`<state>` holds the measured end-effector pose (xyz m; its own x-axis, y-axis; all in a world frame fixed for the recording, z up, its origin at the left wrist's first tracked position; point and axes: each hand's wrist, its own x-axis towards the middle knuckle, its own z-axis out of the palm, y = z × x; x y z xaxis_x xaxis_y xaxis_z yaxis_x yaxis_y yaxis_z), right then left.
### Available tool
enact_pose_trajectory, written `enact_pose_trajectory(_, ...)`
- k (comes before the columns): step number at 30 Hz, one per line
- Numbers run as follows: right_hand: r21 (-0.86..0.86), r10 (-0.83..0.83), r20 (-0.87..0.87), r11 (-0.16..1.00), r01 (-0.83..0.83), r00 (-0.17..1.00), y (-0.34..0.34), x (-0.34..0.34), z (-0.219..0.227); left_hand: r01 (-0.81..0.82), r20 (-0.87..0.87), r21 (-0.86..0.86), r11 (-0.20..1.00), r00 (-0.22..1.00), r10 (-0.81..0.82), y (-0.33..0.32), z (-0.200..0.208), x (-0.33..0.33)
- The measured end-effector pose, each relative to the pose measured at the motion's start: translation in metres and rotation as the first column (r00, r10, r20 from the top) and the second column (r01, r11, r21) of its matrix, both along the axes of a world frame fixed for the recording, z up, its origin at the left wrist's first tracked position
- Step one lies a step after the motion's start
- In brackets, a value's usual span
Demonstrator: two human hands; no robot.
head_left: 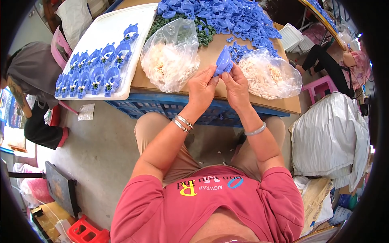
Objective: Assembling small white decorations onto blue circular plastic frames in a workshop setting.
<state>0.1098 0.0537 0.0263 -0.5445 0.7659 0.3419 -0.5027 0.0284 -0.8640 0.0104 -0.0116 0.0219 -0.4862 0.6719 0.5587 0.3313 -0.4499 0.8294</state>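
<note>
A blue moulded plastic piece [223, 60], pointed at its top, is held up between my hands over the table's near edge. My left hand [201, 87] pinches it from the left with thumb and fingers. From the other side my right hand [238, 86] grips its lower right part, the thumb pressed against it. Left of my hands is a see-through bag [178, 38] of small whitish parts. A second such bag [269, 77] lies to the right. Behind them is a heap of loose blue plastic pieces [227, 18], with a pile of dark green parts [206, 34] beside it.
A white tray [133, 28] at the left holds rows of blue pieces with green and white parts in them. Blue crates [162, 106] support the cardboard tabletop [291, 103]. Seated people [34, 65] are at left and right. A white sack [328, 133] stands to my right.
</note>
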Motion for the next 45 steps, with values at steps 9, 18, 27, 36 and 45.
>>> enact_pose_trajectory(9, -0.209, -0.01, -0.04, 0.978, 0.002, 0.999, -0.001, 0.007, 0.003, 0.45, 0.777, 0.24, 0.86, 0.441, -0.448, 0.005, -0.004, -0.01)
enact_pose_trajectory(18, 0.199, -0.273, 0.342, 0.956, 0.215, 0.899, -0.005, 0.0, 0.014, 0.543, 0.81, 0.316, 0.778, 0.273, -0.519, 0.004, -0.01, 0.005)
enact_pose_trajectory(27, 0.11, -0.28, 0.216, 0.959, 0.261, 0.936, 0.016, 0.02, 0.01, 0.504, 0.794, 0.403, 0.764, 0.223, -0.566, -0.021, 0.011, -0.004)
enact_pose_trajectory(36, 0.523, -0.469, 0.361, 0.818, 0.242, 0.806, 0.02, 0.024, -0.021, -0.083, 0.687, 0.336, 0.938, 0.703, -0.184, -0.053, 0.088, -0.102)
enact_pose_trajectory(45, 0.847, -0.681, 0.287, 0.509, 0.152, 0.674, 0.007, 0.018, -0.016, -0.867, -0.621, 0.001, 0.499, 0.39, 0.679, -0.02, 0.095, -0.303)
